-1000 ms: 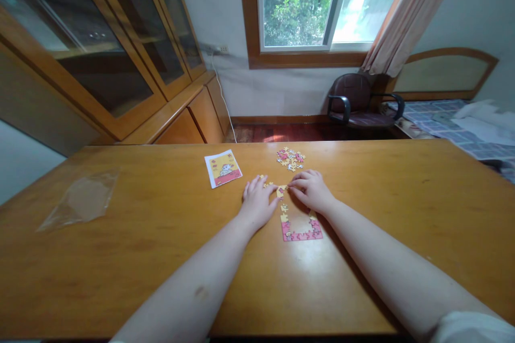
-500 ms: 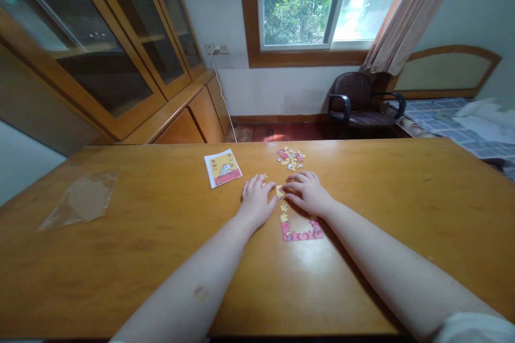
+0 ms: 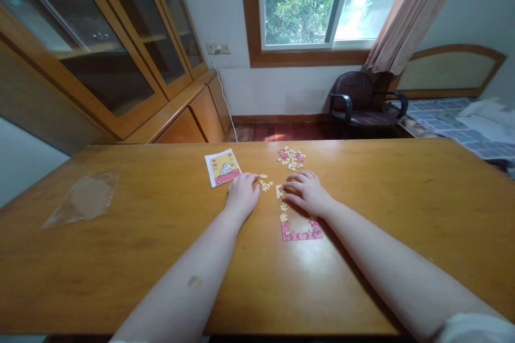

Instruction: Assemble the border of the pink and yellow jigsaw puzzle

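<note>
On the table lies a partly joined jigsaw puzzle border (image 3: 301, 236), pink along the near side and yellow up its left side. My right hand (image 3: 309, 193) rests over its upper part, fingers slightly apart and bent, hiding the far right portion. Under those fingertips is the yellow upper-left corner section (image 3: 279, 191). My left hand (image 3: 243, 193) is at the near right corner of the picture card (image 3: 224, 167), with its fingers loosely bent and nothing seen in them; whether it touches the card I cannot tell. Several loose yellow puzzle pieces (image 3: 265, 185) lie just right of it.
Farther back is a pile of mixed puzzle pieces (image 3: 291, 157). A clear plastic bag (image 3: 86, 198) lies flat on the left of the wooden table (image 3: 161, 257). Beyond the table's far edge stand an office chair (image 3: 356, 96) and a glass-door cabinet (image 3: 132, 53).
My left hand has moved left, away from the puzzle border toward the card, uncovering the loose yellow pieces. My right hand's fingers shifted slightly left and spread, then stayed put.
</note>
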The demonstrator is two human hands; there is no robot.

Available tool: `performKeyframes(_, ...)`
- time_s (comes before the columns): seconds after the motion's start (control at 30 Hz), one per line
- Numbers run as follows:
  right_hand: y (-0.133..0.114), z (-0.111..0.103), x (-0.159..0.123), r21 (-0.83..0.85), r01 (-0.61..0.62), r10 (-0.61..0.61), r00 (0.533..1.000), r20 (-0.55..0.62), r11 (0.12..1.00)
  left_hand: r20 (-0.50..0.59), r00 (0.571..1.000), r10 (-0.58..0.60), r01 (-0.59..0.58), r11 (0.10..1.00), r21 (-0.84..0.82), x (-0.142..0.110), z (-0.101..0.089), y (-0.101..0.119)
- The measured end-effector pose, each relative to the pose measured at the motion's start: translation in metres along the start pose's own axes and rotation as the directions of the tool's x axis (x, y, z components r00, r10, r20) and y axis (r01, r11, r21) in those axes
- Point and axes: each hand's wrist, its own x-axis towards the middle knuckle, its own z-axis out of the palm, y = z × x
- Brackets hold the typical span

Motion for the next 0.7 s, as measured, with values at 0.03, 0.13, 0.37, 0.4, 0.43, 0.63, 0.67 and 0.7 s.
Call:
performKeyframes(0.03, 0.001, 0.0, 0.0, 0.004, -0.011, 0.011, 1.0, -0.013, 1.0, 0.011, 0.999, 0.03, -0.031, 1.0, 0.008, -0.001, 0.001, 0.001)
performKeyframes(0.13, 0.008, 0.003, -0.001, 0.021, -0.05, 0.051, 0.996, -0.073, 0.999, 0.043, 0.996, 0.072, -0.074, 0.996, 0.05, -0.003, 0.001, 0.004)
performKeyframes(0.37, 0.02, 0.009, -0.002, 0.089, -0.077, 0.09, 0.984, -0.152, 0.993, 0.1, 0.994, 0.037, -0.048, 0.993, 0.11, -0.003, -0.006, 0.003)
performKeyframes(0.4, 0.02, 0.009, -0.002, 0.095, -0.076, 0.09, 0.984, -0.152, 0.993, 0.108, 0.993, 0.036, -0.049, 0.991, 0.122, -0.002, -0.007, 0.003)
performKeyframes(0.43, 0.019, 0.008, -0.002, 0.099, -0.075, 0.09, 0.984, -0.152, 0.992, 0.112, 0.993, 0.038, -0.053, 0.99, 0.134, -0.002, -0.009, 0.003)
performKeyframes(0.63, 0.016, 0.006, -0.002, 0.111, -0.07, 0.088, 0.982, -0.166, 0.991, 0.136, 0.991, -0.01, -0.012, 0.987, 0.159, -0.003, -0.01, 0.004)
performKeyframes(0.67, 0.016, 0.006, -0.002, 0.112, -0.07, 0.089, 0.982, -0.169, 0.991, 0.135, 0.991, -0.017, -0.004, 0.988, 0.156, -0.003, -0.009, 0.004)
performKeyframes(0.7, 0.016, 0.006, -0.002, 0.113, -0.07, 0.089, 0.981, -0.172, 0.991, 0.127, 0.992, -0.019, -0.001, 0.988, 0.151, -0.003, -0.009, 0.004)
